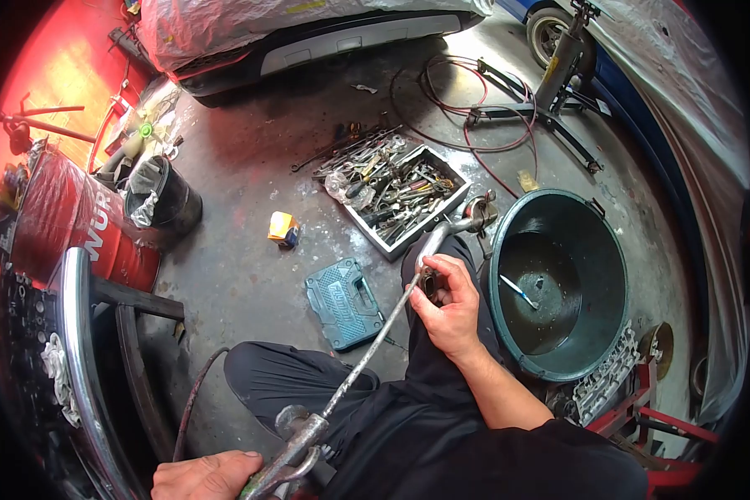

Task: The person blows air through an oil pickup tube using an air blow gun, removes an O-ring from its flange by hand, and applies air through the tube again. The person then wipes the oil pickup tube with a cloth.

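Floor (pixel 233 287) opens beyond teal case's (pixel 342 304) edge; right hand (pixel 452 315) clasps rod (pixel 367 357); left hand (pixel 208 478) beside it, grip unclear

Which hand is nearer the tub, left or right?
Right. The right hand is at the rod, a short way left of the tub in view. The left hand is much farther off, at the lower left.
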`<state>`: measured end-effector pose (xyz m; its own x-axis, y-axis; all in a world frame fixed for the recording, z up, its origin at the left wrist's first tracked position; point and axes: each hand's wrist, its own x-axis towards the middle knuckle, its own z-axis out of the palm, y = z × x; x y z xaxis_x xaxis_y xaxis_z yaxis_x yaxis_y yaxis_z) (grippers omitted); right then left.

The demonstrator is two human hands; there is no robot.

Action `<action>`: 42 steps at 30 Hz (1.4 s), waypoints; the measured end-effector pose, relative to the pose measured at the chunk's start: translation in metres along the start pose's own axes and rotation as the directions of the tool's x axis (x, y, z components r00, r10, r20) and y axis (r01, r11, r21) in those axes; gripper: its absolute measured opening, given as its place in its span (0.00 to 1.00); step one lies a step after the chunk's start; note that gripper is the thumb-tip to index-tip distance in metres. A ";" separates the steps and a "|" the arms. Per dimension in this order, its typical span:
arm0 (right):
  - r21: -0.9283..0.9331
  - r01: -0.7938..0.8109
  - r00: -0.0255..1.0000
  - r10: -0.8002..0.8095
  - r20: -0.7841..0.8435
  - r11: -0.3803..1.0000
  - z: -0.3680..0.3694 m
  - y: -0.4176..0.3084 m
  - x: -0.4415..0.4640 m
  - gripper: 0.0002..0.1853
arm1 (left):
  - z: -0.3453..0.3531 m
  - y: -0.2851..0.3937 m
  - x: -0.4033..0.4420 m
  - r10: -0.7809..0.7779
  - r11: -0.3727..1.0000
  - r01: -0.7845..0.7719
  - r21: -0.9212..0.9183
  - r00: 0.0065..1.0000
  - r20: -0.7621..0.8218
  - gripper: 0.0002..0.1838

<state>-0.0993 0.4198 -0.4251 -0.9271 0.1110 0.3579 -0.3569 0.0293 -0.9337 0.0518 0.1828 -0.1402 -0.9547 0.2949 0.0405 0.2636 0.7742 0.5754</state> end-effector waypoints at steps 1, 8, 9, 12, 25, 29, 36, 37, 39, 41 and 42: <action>-0.062 0.035 0.999 -0.035 0.011 0.997 0.000 -0.001 0.000 0.25 | -0.001 0.001 0.001 -0.001 1.000 0.001 0.005 1.000 0.003 0.16; -0.038 -0.007 1.000 0.007 0.003 0.999 -0.003 -0.001 0.000 0.24 | -0.003 0.001 0.009 0.013 1.000 -0.013 -0.014 1.000 0.017 0.14; -0.031 0.004 1.000 -0.004 -0.001 1.000 -0.003 -0.001 -0.001 0.24 | -0.003 0.001 0.010 0.018 1.000 -0.018 -0.013 1.000 0.013 0.14; -0.018 0.036 0.999 -0.036 0.002 0.999 -0.004 0.002 0.001 0.24 | -0.002 0.002 0.012 0.014 1.000 -0.014 -0.023 1.000 0.006 0.14; 0.082 -0.020 1.000 0.020 0.005 0.996 -0.003 -0.007 -0.002 0.25 | -0.002 -0.006 0.015 0.006 0.999 -0.006 -0.048 1.000 0.001 0.14; 0.041 0.017 1.000 -0.018 0.021 0.999 -0.004 -0.003 -0.004 0.26 | -0.003 -0.009 0.010 0.019 0.999 -0.020 -0.044 1.000 -0.011 0.14; 0.068 -0.013 0.999 0.010 0.038 0.998 -0.004 0.000 -0.005 0.27 | -0.001 -0.009 0.012 0.014 0.999 -0.014 -0.048 1.000 -0.002 0.14; 0.075 -0.021 0.999 0.018 0.038 0.997 -0.005 0.000 -0.006 0.28 | -0.001 -0.009 0.012 0.022 0.999 -0.022 -0.049 1.000 -0.002 0.14; 0.064 -0.018 1.000 0.018 0.006 0.998 -0.002 -0.001 -0.006 0.28 | -0.002 -0.009 0.012 0.011 0.998 -0.011 -0.062 1.000 0.000 0.14; 0.055 -0.013 1.000 0.014 -0.027 0.998 -0.001 0.000 -0.007 0.28 | -0.002 -0.009 0.013 0.001 0.997 -0.001 -0.073 1.000 0.000 0.14; 0.138 -0.071 0.996 0.077 -0.033 0.988 0.000 0.003 -0.009 0.28 | -0.002 -0.009 0.013 0.022 0.997 -0.023 -0.068 1.000 -0.016 0.14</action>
<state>-0.0920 0.4194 -0.4309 -0.9474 0.1461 0.2846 -0.3022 -0.1162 -0.9461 0.0370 0.1789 -0.1433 -0.9507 0.3029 0.0664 0.2756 0.7275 0.6283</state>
